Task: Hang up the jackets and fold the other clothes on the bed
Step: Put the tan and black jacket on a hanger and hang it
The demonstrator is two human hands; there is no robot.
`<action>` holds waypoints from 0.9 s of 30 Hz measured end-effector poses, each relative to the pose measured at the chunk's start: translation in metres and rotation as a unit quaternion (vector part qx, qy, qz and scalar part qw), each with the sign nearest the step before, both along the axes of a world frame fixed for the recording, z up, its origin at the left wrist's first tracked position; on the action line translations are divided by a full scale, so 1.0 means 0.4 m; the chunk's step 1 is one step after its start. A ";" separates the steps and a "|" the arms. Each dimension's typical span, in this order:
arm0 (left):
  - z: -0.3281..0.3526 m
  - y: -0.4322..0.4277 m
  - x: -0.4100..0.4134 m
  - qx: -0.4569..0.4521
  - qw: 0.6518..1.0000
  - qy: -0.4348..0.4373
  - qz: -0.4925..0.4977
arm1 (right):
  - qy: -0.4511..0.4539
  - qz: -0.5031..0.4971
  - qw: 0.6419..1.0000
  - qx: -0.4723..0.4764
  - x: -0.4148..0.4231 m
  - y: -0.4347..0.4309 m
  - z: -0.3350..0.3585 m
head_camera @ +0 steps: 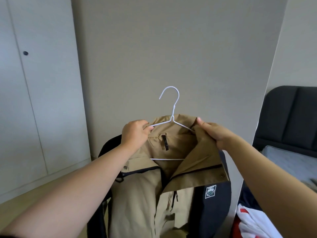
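A tan jacket with dark navy sleeves hangs in the air in front of me, its front open. A white wire hanger sits inside its collar, hook pointing up. My left hand grips the hanger's left arm together with the jacket's shoulder. My right hand pinches the tan collar on the right side, over the hanger's other arm. The hanger's lower bar shows across the neck opening.
A plain grey wall stands straight ahead. White wardrobe doors with a round dark knob are at the left. At the right are a bed with a dark headboard and a heap of red, white and navy clothes.
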State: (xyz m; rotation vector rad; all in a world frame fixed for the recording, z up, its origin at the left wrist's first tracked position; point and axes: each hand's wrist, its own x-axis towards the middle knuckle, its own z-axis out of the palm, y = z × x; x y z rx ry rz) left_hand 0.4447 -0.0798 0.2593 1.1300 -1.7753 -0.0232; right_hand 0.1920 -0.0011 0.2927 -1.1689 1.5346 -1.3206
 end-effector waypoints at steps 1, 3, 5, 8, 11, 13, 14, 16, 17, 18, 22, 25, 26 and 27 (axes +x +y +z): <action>-0.002 0.000 -0.003 -0.005 1.000 -0.001 -0.001 | 0.039 -0.025 0.999 -0.027 0.003 -0.004 0.000; -0.006 -0.002 -0.005 -0.014 1.000 -0.008 -0.003 | 0.090 -0.072 0.992 -0.047 0.011 -0.010 -0.005; -0.008 -0.006 -0.003 -0.024 1.000 -0.014 -0.003 | 0.022 -0.077 0.997 -0.019 0.011 -0.013 -0.015; -0.009 -0.017 0.008 -0.032 0.999 -0.009 -0.009 | -0.070 -0.029 0.996 0.049 0.006 -0.008 -0.018; -0.010 -0.020 0.015 -0.028 0.999 -0.016 -0.016 | -0.100 0.000 0.993 0.063 0.016 -0.015 -0.021; -0.009 -0.027 0.019 -0.024 0.999 -0.012 -0.023 | -0.134 0.011 0.989 0.059 0.026 -0.022 -0.023; -0.007 -0.030 0.022 -0.019 0.999 -0.005 -0.027 | -0.149 0.015 0.987 0.061 0.028 -0.024 -0.022; -0.001 -0.036 0.027 -0.001 0.999 0.015 -0.029 | -0.199 0.024 0.977 0.075 0.022 -0.028 -0.025; 0.001 -0.038 0.029 0.007 0.999 0.026 -0.027 | -0.218 0.024 0.972 0.089 0.018 -0.029 -0.024; 0.000 -0.039 0.030 0.010 0.999 0.036 -0.023 | -0.205 0.021 0.973 0.106 0.016 -0.028 -0.021; -0.012 -0.034 0.027 0.007 0.999 0.043 -0.019 | 0.340 -0.081 0.920 0.175 0.008 -0.030 -0.027; -0.015 -0.033 0.022 0.004 0.999 0.039 -0.024 | 0.608 -0.128 0.781 0.059 0.016 -0.025 -0.036; -0.014 -0.034 0.020 0.003 0.999 0.036 -0.025 | 0.604 -0.128 0.787 -0.009 0.020 -0.024 -0.038; -0.012 -0.033 0.018 0.005 0.999 0.034 -0.026 | 0.573 -0.136 0.805 -0.073 0.028 -0.021 -0.041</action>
